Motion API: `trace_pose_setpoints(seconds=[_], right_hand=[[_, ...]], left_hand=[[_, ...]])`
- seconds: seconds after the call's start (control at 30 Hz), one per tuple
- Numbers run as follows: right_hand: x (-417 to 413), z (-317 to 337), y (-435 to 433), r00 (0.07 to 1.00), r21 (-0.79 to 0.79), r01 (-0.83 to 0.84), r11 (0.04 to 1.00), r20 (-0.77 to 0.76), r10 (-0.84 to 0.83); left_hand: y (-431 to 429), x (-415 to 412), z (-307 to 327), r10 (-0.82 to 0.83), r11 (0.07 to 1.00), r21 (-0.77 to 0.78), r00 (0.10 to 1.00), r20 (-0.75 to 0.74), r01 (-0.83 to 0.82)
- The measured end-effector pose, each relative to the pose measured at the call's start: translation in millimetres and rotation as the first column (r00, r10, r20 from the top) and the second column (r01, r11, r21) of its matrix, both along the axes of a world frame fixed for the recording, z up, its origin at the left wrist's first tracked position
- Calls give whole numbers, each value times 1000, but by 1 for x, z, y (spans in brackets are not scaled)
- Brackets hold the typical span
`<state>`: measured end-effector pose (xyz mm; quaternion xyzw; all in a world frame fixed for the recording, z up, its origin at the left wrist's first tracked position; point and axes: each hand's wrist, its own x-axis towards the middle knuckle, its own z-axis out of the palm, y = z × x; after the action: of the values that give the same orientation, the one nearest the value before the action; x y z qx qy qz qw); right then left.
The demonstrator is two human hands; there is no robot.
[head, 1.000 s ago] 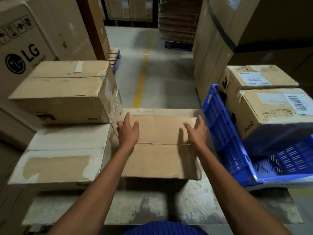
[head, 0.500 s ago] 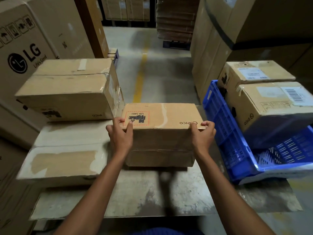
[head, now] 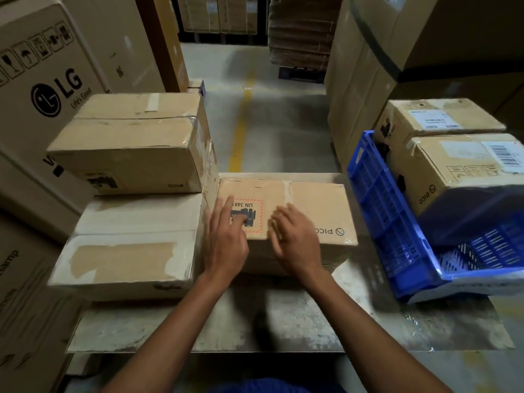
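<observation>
A: Where's the box?
B: PICO box [head: 309, 205] lies flat mid far edge of the tabletop [head: 283, 316], just beside the stacked boxes [head: 127, 251], with the blue crate [head: 380, 211] near.
A: Hands?
B: Left hand [head: 226, 239] is flat on its label, fingers straight. Right hand [head: 295, 239] is relaxed and blurred, grasping nothing.

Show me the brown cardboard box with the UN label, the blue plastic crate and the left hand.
brown cardboard box with the UN label [head: 312, 205]: head view, top face.
blue plastic crate [head: 380, 199]: head view, left wall.
left hand [head: 226, 239]: head view, its back.
</observation>
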<state>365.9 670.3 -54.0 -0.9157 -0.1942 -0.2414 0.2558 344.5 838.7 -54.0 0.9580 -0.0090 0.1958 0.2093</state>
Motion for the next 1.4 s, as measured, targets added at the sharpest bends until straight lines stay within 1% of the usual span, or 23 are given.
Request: trace_pose_setpoints(seconds=[0.03, 0.07, 0.13, 0.23, 0.3, 0.37, 0.43, 0.5, 0.6, 0.7, 0.77, 0.83, 0.87, 0.9, 0.97, 1.0, 1.03, 1.2, 1.23, 1.27, 1.3, 1.33, 1.4], right_hand=[[-1, 2, 10, 999, -24, -52, 998, 6, 52], [-1, 3, 17, 997, -50, -70, 996, 11, 70], [1, 3, 23, 1000, -105, -24, 994, -2, 24], [6, 6, 22, 999, -205, 18, 979, -39, -27], [15, 18, 21, 995, -287, -28, 957, -98, 0], [30, 32, 23, 980, -351, -88, 932, -200, 17], [40, 37, 24, 965, -361, -110, 926, -263, 12], [43, 32, 23, 956, -353, -110, 929, -292, 2], [40, 24, 22, 939, -336, -134, 932, -344, 11], [47, 30, 18, 931, -328, -164, 931, -364, 35], [55, 36, 9, 915, -334, -222, 916, -397, 77], [60, 38, -5, 910, -402, -228, 887, -412, 48], [60, 37, -12, 914, -439, -185, 879, -405, -10], [59, 35, -21, 911, -461, -122, 879, -404, -85], [56, 32, -37, 874, -467, -19, 884, -438, -212], [54, 29, -43, 856, -469, -7, 883, -459, -237], [53, 26, -46, 848, -470, -13, 882, -474, -240], [66, 30, -45, 838, -439, -62, 896, -511, -192], [69, 33, -47, 835, -433, -79, 898, -521, -178], [70, 35, -50, 833, -423, -90, 902, -528, -165], [68, 37, -52, 835, -407, -82, 910, -527, -161], [64, 39, -53, 846, -390, -45, 920, -505, -173], [47, 35, -52, 893, -359, 102, 928, -377, -244]], left_hand=[[-1, 4, 1, -60, 998, -5, 998, 1, 60], [-3, 6, 3, -100, 995, -10, 995, -14, 100], [-6, 8, 7, -124, 992, 17, 992, -35, 125], [-5, 13, 14, -108, 987, 117, 993, -50, 113], [-3, 23, 24, -104, 976, 185, 992, -77, 116], [-2, 38, 32, -111, 974, 184, 987, -115, 131], [-1, 50, 32, -111, 982, 135, 979, -171, 134], [0, 56, 27, -93, 987, 108, 969, -229, 121], [0, 56, 24, -76, 984, 138, 967, -243, 112], [-5, 58, 33, -59, 979, 178, 970, -236, 103], [-14, 60, 40, 17, 968, 243, 956, -294, 58], [-26, 60, 43, 63, 964, 262, 930, -361, 36], [-33, 59, 42, 33, 970, 234, 923, -384, 63], [-41, 60, 42, -31, 976, 185, 916, -401, 114], [-58, 61, 38, -181, 963, 111, 893, -411, 246], [-65, 61, 36, -226, 949, 110, 884, -409, 294], [-70, 61, 33, -245, 941, 119, 881, -405, 316], [-70, 74, 32, -229, 948, 111, 878, -420, 300], [-70, 76, 32, -232, 950, 100, 882, -409, 296], [-69, 76, 33, -247, 951, 83, 897, -368, 296], [-68, 73, 32, -284, 948, 63, 916, -284, 313], [-66, 69, 30, -346, 933, 50, 925, -155, 357], [-62, 59, 23, -464, 886, 78, 881, 98, 458]])
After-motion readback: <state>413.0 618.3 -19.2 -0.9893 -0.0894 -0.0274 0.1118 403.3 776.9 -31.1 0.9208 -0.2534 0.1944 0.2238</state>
